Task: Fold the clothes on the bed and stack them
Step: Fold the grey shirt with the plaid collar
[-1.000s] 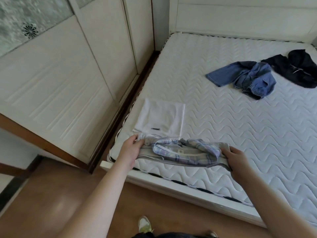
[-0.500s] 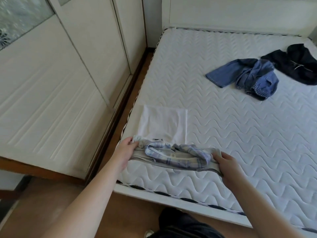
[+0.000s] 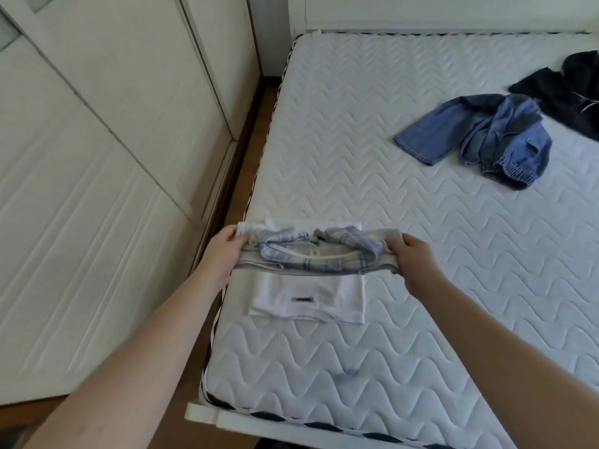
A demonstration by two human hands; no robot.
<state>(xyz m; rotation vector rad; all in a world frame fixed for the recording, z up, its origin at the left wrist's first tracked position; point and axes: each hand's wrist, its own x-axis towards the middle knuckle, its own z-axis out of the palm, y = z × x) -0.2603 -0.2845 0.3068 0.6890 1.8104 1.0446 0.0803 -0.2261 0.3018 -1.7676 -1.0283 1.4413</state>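
Observation:
A folded grey garment with a blue plaid lining is held level over a folded white garment that lies flat near the bed's left edge. My left hand grips its left end and my right hand grips its right end. The held piece covers the far part of the white one. Farther right on the mattress lies a crumpled blue denim garment, and a black garment lies beyond it at the right edge of view.
A white wardrobe with sliding doors runs along the left, with a narrow strip of brown floor between it and the bed. The white headboard is at the far end. The bed's foot rail is close below.
Both hands have carried the grey plaid garment away from the near edge of the bed and over the white folded garment. The view has shifted forward over the mattress.

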